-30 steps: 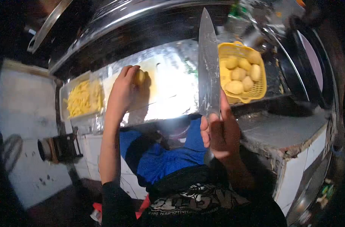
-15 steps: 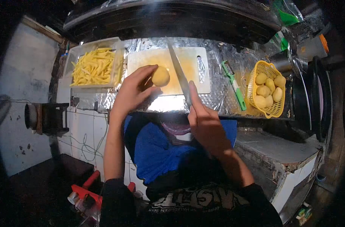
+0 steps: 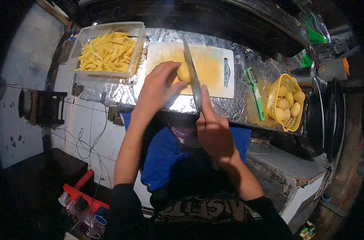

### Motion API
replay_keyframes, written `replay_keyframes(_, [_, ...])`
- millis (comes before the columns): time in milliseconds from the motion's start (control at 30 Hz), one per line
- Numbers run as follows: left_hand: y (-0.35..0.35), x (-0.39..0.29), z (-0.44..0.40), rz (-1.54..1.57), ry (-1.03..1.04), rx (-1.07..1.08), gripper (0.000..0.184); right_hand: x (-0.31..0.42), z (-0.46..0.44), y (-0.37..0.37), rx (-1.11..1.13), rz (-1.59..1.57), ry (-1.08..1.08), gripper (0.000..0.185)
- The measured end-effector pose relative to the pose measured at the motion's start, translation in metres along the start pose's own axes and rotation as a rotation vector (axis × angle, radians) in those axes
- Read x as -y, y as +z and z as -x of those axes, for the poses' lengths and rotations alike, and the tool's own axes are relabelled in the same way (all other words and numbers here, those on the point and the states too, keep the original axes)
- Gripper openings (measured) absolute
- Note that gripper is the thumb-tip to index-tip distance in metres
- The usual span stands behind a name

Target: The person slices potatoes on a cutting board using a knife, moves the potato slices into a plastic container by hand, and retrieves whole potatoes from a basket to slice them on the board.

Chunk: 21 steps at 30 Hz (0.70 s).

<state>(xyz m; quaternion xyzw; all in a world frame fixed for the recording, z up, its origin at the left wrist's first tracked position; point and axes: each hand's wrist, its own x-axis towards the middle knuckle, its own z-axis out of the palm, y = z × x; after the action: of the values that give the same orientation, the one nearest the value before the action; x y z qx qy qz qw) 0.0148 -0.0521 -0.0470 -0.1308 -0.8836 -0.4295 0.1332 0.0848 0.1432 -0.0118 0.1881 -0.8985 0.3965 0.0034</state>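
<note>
My left hand (image 3: 160, 84) grips a peeled potato (image 3: 183, 73) from its left side, fingers at the far side and thumb at the near side. The potato rests on a white cutting board (image 3: 226, 56) with yellow stains. In my right hand (image 3: 214, 134) is a long kitchen knife (image 3: 195, 82), its tip pointing away from me. The blade lies along the potato's right side; whether it has entered the flesh I cannot tell. My right index finger stretches along the top of the knife, and the handle is hidden in my fist.
Potato sticks (image 3: 108, 53) fill a clear plastic container (image 3: 137, 66) at the left. Right of the board lies a green-and-white peeler (image 3: 256, 94), then a yellow basket (image 3: 272, 98) holding several peeled potatoes (image 3: 283, 104). Foil (image 3: 118, 89) covers the counter. A dark appliance (image 3: 198, 20) stands behind it.
The knife blade has come against the potato's right side, where before there was a gap. My left hand still holds the potato. The whole view has shifted and turned slightly.
</note>
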Motion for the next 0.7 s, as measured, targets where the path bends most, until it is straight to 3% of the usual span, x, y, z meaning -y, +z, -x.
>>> replay_keyframes(200, [0.002, 0.005, -0.001, -0.047, 0.053, -0.036, 0.038, 0.003, -0.001, 0.008, 0.032, 0.078, 0.026, 0.069])
replay_keyframes(267, [0.003, 0.007, -0.001, -0.061, 0.113, -0.061, 0.033, 0.005, -0.005, 0.008, 0.135, 0.144, 0.018, 0.082])
replay_keyframes(367, [0.005, 0.003, 0.0, -0.021, 0.04, -0.051, 0.032, -0.012, -0.001, 0.03, 0.081, 0.208, -0.066, 0.078])
replay_keyframes(400, [0.005, 0.007, 0.0, -0.091, 0.107, -0.058, 0.037, -0.016, -0.005, 0.031, 0.006, 0.366, -0.22, 0.077])
replay_keyframes(533, [0.006, 0.006, -0.005, -0.121, 0.032, 0.061, 0.05, 0.002, -0.018, 0.009, 0.138, 0.512, -0.184, 0.079])
replay_keyframes(600, [0.005, 0.01, -0.009, -0.133, 0.105, 0.039, 0.052, 0.021, -0.027, -0.008, 0.262, 0.009, 0.224, 0.057])
replay_keyframes(700, [0.007, 0.01, -0.007, -0.145, 0.194, 0.034, 0.054, 0.008, -0.02, -0.001, 0.351, 0.134, 0.224, 0.06])
